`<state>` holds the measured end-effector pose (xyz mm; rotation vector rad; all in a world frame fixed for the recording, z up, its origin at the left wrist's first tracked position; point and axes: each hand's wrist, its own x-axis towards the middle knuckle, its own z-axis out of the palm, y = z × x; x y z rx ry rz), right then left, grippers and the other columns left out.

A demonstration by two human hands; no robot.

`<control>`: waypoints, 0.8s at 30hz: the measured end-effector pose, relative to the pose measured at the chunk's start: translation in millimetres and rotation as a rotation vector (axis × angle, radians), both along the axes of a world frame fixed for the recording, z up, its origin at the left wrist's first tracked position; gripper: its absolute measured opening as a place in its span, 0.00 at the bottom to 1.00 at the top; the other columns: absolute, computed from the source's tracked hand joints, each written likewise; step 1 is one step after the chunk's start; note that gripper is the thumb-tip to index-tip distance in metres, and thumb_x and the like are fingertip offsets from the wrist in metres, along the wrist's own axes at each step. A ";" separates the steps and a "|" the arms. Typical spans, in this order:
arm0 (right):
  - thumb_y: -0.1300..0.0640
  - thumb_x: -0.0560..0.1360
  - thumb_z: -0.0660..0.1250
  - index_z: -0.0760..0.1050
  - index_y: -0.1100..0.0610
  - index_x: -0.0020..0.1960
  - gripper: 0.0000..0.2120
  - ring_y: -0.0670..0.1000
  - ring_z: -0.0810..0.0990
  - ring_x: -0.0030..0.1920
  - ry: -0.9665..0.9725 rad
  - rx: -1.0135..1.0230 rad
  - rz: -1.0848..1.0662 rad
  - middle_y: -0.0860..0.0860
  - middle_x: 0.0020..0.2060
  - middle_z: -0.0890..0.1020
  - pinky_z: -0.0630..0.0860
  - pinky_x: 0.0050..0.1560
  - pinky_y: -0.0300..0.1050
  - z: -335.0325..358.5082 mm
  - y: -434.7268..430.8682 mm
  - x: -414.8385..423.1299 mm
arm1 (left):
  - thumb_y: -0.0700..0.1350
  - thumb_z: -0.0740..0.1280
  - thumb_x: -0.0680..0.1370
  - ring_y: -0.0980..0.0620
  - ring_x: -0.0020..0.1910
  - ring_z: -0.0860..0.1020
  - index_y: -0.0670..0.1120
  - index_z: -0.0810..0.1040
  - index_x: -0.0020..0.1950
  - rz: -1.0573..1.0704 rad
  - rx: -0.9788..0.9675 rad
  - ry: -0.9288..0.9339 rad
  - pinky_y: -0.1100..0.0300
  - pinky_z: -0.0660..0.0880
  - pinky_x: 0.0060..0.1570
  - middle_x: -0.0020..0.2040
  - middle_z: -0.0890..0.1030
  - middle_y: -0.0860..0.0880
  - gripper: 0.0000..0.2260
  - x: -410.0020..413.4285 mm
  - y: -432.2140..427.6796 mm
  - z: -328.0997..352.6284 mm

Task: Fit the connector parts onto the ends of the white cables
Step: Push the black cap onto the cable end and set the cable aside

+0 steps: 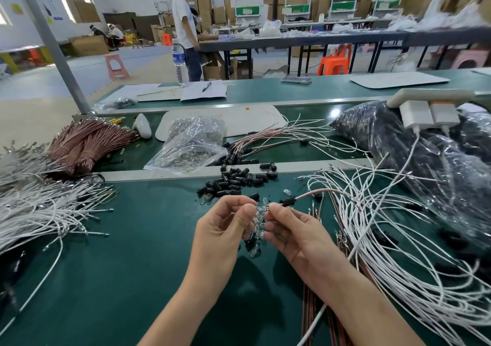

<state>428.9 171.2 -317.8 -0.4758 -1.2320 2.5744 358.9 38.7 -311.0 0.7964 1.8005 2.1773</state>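
My left hand and my right hand meet above the green mat. My right hand pinches a black connector sleeve on the end of a pinkish-white cable that runs off to the right. My left hand pinches a small clear connector part close to that cable end. More clear parts show between and under my fingers. Loose black sleeves lie just beyond my hands.
White cables spread over the right side and a bundle of white cables lies at the left. Brown wire bundles, a clear bag of parts and a black-filled plastic bag sit behind. A person stands far back.
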 end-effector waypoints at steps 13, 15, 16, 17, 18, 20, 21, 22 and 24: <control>0.54 0.69 0.74 0.86 0.63 0.45 0.12 0.51 0.87 0.42 0.056 -0.043 0.044 0.60 0.43 0.87 0.82 0.42 0.39 3.1 0.3 3.2 | 0.45 0.69 0.77 0.55 0.46 0.84 0.48 0.83 0.55 -0.060 -0.059 0.038 0.67 0.78 0.46 0.47 0.87 0.50 0.09 3.1 -2.3 -2.1; 0.55 0.70 0.73 0.86 0.63 0.45 0.11 0.51 0.86 0.42 0.064 -0.053 0.046 0.60 0.43 0.87 0.82 0.43 0.40 3.6 -0.4 3.2 | 0.44 0.69 0.78 0.55 0.46 0.85 0.48 0.83 0.55 -0.054 -0.064 0.054 0.68 0.78 0.46 0.47 0.87 0.50 0.07 3.3 -2.9 -2.3; 0.56 0.70 0.73 0.86 0.64 0.45 0.11 0.51 0.86 0.42 0.068 -0.055 0.047 0.59 0.43 0.86 0.82 0.43 0.40 3.9 -0.6 3.3 | 0.43 0.69 0.78 0.56 0.46 0.84 0.48 0.83 0.55 -0.054 -0.064 0.060 0.68 0.78 0.45 0.47 0.87 0.50 0.07 3.2 -3.2 -2.2; 0.56 0.71 0.73 0.85 0.64 0.45 0.11 0.51 0.86 0.42 0.070 -0.056 0.048 0.59 0.43 0.86 0.82 0.44 0.41 4.1 -0.7 3.4 | 0.43 0.69 0.78 0.56 0.45 0.84 0.48 0.83 0.55 -0.056 -0.065 0.066 0.68 0.78 0.45 0.46 0.87 0.51 0.07 3.2 -3.4 -2.0; 0.56 0.71 0.73 0.85 0.64 0.45 0.11 0.51 0.86 0.42 0.071 -0.058 0.048 0.59 0.43 0.86 0.82 0.44 0.41 4.2 -0.5 3.5 | 0.44 0.69 0.78 0.57 0.45 0.84 0.49 0.84 0.54 -0.059 -0.066 0.069 0.68 0.78 0.45 0.46 0.87 0.51 0.07 3.4 -3.6 -1.8; 0.56 0.71 0.73 0.85 0.63 0.45 0.10 0.51 0.86 0.42 0.069 -0.064 0.044 0.59 0.43 0.86 0.82 0.44 0.42 4.2 -0.3 3.8 | 0.46 0.69 0.77 0.56 0.46 0.85 0.52 0.84 0.53 -0.065 -0.069 0.074 0.68 0.78 0.46 0.46 0.87 0.51 0.07 4.0 -3.7 -1.2; 0.56 0.71 0.73 0.85 0.63 0.44 0.10 0.51 0.86 0.42 0.068 -0.066 0.042 0.59 0.43 0.86 0.82 0.44 0.42 4.3 -0.3 3.8 | 0.47 0.69 0.77 0.56 0.46 0.85 0.53 0.84 0.53 -0.067 -0.073 0.080 0.68 0.78 0.46 0.46 0.87 0.52 0.07 4.4 -3.7 -1.1; 0.56 0.71 0.73 0.85 0.62 0.44 0.09 0.51 0.86 0.42 0.068 -0.065 0.040 0.58 0.43 0.86 0.82 0.44 0.42 4.3 -0.3 3.9 | 0.48 0.69 0.77 0.55 0.46 0.85 0.54 0.84 0.53 -0.070 -0.078 0.089 0.67 0.78 0.46 0.47 0.87 0.52 0.07 4.7 -3.7 -1.1; 0.56 0.71 0.73 0.86 0.61 0.43 0.08 0.51 0.86 0.42 0.066 -0.059 0.040 0.58 0.43 0.86 0.82 0.44 0.42 4.6 -0.4 3.6 | 0.48 0.69 0.77 0.55 0.46 0.84 0.56 0.83 0.53 -0.072 -0.089 0.108 0.66 0.78 0.47 0.47 0.86 0.52 0.08 4.9 -3.5 -1.3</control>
